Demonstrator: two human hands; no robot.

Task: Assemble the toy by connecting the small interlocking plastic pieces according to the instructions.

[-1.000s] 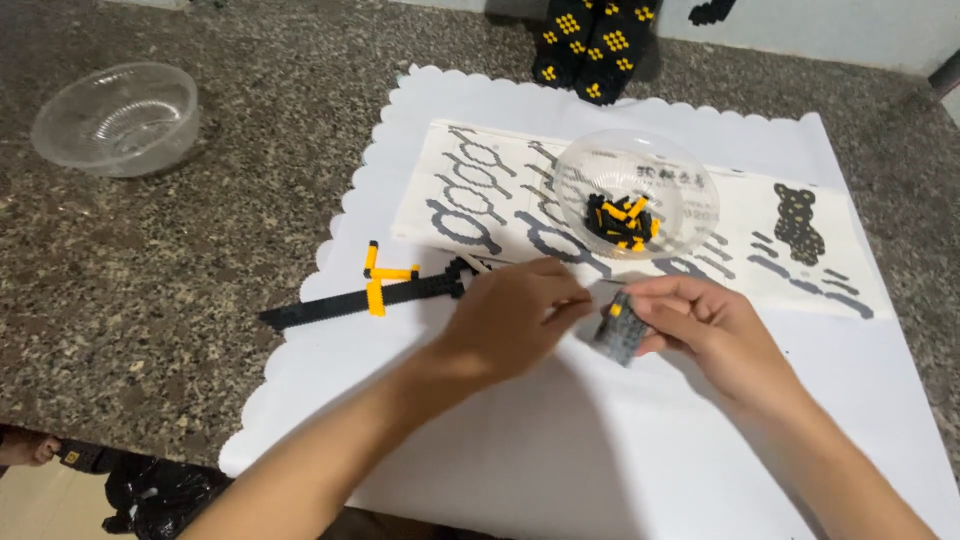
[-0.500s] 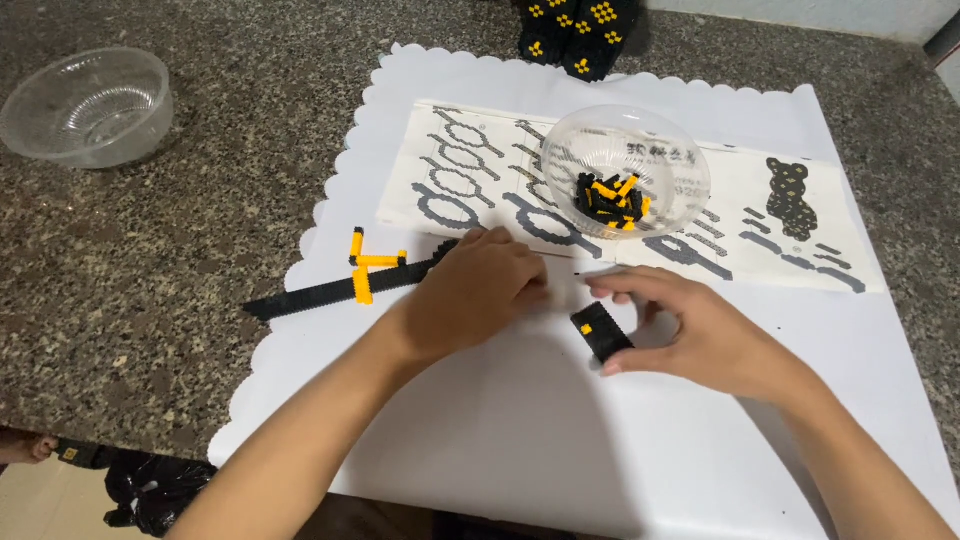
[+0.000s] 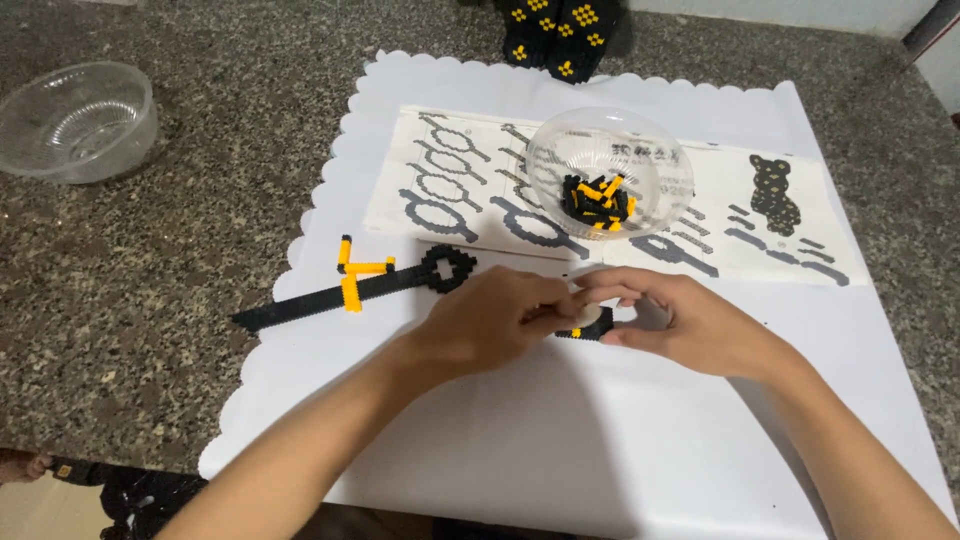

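the small black building-block piece (image 3: 590, 325) with a yellow spot sits low over the white scalloped paper mat (image 3: 520, 440), near its middle, pinched between both hands; only its lower edge and a pale rounded bit above it show, the rest is hidden by fingers.

going left to right: an empty clear plastic bowl (image 3: 75, 120) stands on the speckled granite counter (image 3: 150, 300), well apart from the mat. a long black block sword (image 3: 350, 290) with a yellow cross-guard lies across the mat's wavy left edge, its tip out on the stone. open white paper lies below and in front of the hands down to the mat's near edge. the left hand (image 3: 490, 322) comes in from the lower left, knuckles up, fingertips pressed together on the piece's left end. above it a printed instruction sheet (image 3: 450, 190) carries a clear bowl of black and yellow bricks (image 3: 605, 180). the right hand (image 3: 690, 320) reaches in from the lower right, thumb and fingers closed on the piece's right end. a black and yellow block assembly (image 3: 560, 30) rests at the far edge.
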